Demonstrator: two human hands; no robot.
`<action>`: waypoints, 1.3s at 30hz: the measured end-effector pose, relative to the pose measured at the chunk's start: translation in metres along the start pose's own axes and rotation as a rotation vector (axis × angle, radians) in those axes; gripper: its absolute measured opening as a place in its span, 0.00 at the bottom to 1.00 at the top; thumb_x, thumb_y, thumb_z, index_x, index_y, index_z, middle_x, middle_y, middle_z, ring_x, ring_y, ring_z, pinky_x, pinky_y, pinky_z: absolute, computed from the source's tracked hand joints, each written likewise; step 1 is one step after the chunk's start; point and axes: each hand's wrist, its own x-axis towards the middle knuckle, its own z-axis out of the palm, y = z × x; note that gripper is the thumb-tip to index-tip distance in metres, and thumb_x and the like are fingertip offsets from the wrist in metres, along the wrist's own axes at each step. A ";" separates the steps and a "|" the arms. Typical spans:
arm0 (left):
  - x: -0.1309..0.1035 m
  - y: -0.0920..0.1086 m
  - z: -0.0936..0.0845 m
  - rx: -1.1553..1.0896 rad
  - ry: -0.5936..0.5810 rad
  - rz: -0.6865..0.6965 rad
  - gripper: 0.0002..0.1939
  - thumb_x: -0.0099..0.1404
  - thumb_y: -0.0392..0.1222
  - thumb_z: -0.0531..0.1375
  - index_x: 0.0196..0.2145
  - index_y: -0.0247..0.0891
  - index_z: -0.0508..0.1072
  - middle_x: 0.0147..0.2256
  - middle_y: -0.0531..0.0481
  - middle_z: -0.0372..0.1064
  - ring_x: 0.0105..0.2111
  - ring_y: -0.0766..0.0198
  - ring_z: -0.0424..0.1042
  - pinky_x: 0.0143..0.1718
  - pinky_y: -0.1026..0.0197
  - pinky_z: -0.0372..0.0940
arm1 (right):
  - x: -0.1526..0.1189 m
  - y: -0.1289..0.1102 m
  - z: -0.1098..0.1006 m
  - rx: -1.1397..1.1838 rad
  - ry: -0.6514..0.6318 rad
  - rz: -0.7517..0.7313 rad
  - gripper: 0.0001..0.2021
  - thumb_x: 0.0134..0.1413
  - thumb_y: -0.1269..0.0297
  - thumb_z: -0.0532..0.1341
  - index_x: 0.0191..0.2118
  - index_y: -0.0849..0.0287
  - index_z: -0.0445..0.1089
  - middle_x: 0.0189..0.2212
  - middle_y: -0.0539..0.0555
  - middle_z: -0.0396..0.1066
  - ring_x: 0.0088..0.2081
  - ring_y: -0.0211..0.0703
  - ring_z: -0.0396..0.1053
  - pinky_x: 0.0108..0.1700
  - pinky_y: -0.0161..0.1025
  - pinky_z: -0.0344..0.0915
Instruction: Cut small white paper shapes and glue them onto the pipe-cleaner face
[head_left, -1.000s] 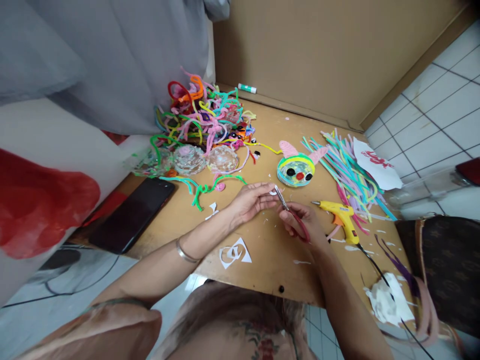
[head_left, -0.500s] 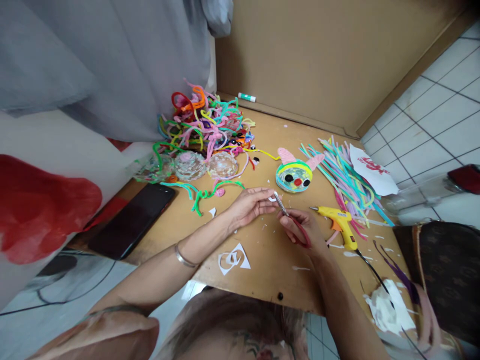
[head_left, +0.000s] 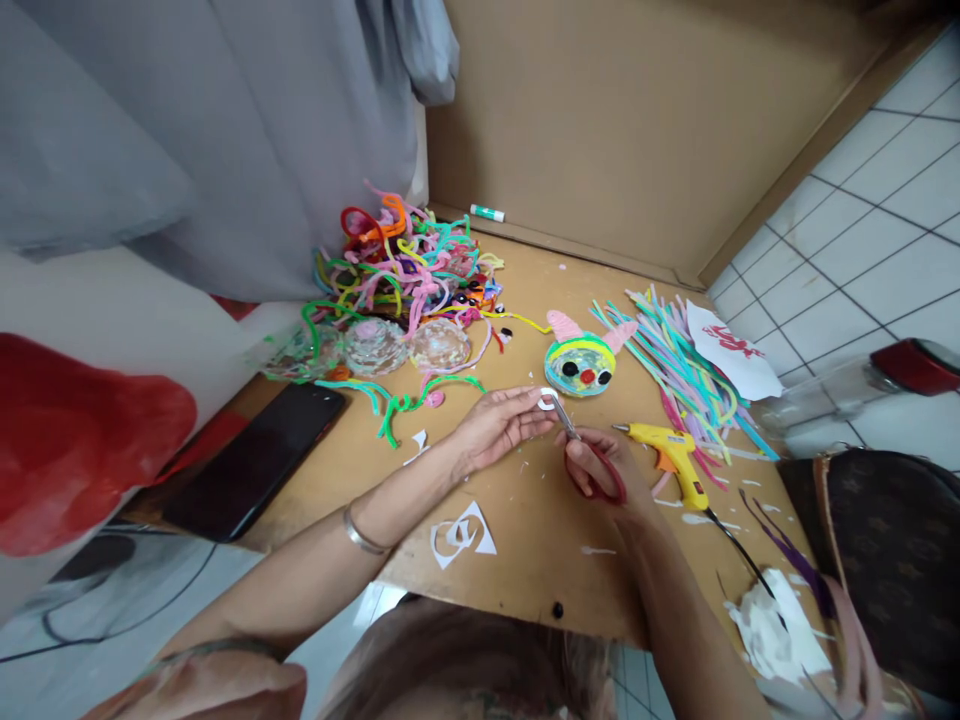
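Note:
Between the thumb and fingers of my left hand (head_left: 504, 424) is a small curved white paper piece (head_left: 547, 399). My right hand (head_left: 600, 465) grips red-handled scissors (head_left: 621, 486), their blades reaching up to that paper. Just beyond my hands sits a round animal face (head_left: 579, 368) with pink ears, black eyes and a red nose. White paper offcuts (head_left: 481, 538) lie on the table nearer to me, and tiny snippets are scattered below my hands.
A yellow glue gun (head_left: 670, 449) lies to the right, near a bundle of pipe cleaners (head_left: 686, 360). At the left are a dark phone (head_left: 255, 460) and a tangled heap of pipe cleaners (head_left: 405, 265). A glue stick (head_left: 487, 213) rests at the back; a brown bag (head_left: 885, 560) stands right.
The scissor blades have shifted slightly around the white paper piece, whose curved shape shows more clearly. Another white scrap shows beside my left forearm. The whole view has tilted a little.

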 end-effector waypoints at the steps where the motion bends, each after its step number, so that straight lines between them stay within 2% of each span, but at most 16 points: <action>1: 0.000 0.001 0.000 0.004 0.001 -0.005 0.05 0.61 0.32 0.60 0.34 0.28 0.76 0.34 0.42 0.76 0.31 0.66 0.76 0.35 0.67 0.70 | 0.000 0.000 0.000 -0.011 -0.005 -0.004 0.19 0.46 0.46 0.62 0.30 0.60 0.70 0.10 0.42 0.54 0.12 0.29 0.47 0.15 0.31 0.42; 5: -0.001 0.004 0.000 0.019 -0.002 -0.015 0.05 0.62 0.32 0.59 0.33 0.28 0.75 0.32 0.43 0.75 0.30 0.66 0.76 0.31 0.68 0.70 | 0.000 0.001 -0.002 -0.042 -0.022 0.007 0.20 0.46 0.46 0.63 0.29 0.61 0.70 0.10 0.42 0.54 0.12 0.29 0.48 0.15 0.31 0.44; 12: 0.000 0.006 -0.002 0.083 -0.009 -0.007 0.05 0.61 0.33 0.60 0.31 0.28 0.75 0.30 0.43 0.75 0.29 0.66 0.75 0.31 0.67 0.69 | -0.001 0.001 -0.005 -0.073 -0.041 0.029 0.20 0.46 0.45 0.63 0.30 0.61 0.70 0.11 0.42 0.54 0.13 0.29 0.47 0.16 0.30 0.45; 18: 0.000 0.007 -0.003 0.136 -0.016 0.015 0.05 0.59 0.34 0.62 0.30 0.28 0.75 0.30 0.43 0.75 0.29 0.65 0.75 0.31 0.66 0.69 | -0.003 0.000 -0.008 -0.089 -0.060 0.031 0.20 0.46 0.46 0.64 0.35 0.61 0.70 0.14 0.43 0.56 0.15 0.30 0.52 0.18 0.31 0.48; 23: 0.000 0.009 -0.004 0.172 -0.023 0.034 0.05 0.59 0.35 0.62 0.30 0.28 0.75 0.29 0.43 0.75 0.28 0.65 0.75 0.30 0.66 0.68 | -0.002 -0.002 -0.007 -0.064 -0.073 0.038 0.20 0.46 0.46 0.63 0.34 0.60 0.69 0.14 0.43 0.56 0.16 0.31 0.52 0.18 0.32 0.48; 30: 0.000 0.008 -0.004 0.140 -0.014 0.032 0.05 0.61 0.34 0.60 0.31 0.29 0.75 0.29 0.45 0.74 0.29 0.65 0.75 0.30 0.66 0.68 | -0.003 -0.003 -0.007 -0.034 -0.075 0.033 0.19 0.48 0.46 0.62 0.34 0.60 0.68 0.14 0.44 0.57 0.15 0.32 0.52 0.19 0.32 0.47; 35: 0.000 0.006 -0.004 0.147 -0.021 0.045 0.05 0.57 0.35 0.64 0.32 0.29 0.74 0.28 0.47 0.74 0.28 0.67 0.75 0.32 0.66 0.68 | -0.003 -0.001 -0.006 -0.055 -0.087 0.033 0.20 0.49 0.46 0.61 0.35 0.60 0.68 0.13 0.43 0.56 0.15 0.32 0.52 0.19 0.33 0.47; 39: 0.001 0.004 -0.004 0.118 0.019 0.048 0.05 0.57 0.35 0.64 0.30 0.29 0.74 0.28 0.47 0.74 0.28 0.67 0.75 0.30 0.67 0.68 | -0.002 -0.002 -0.003 -0.054 -0.081 0.042 0.20 0.48 0.45 0.62 0.33 0.60 0.68 0.13 0.43 0.56 0.15 0.32 0.52 0.19 0.33 0.47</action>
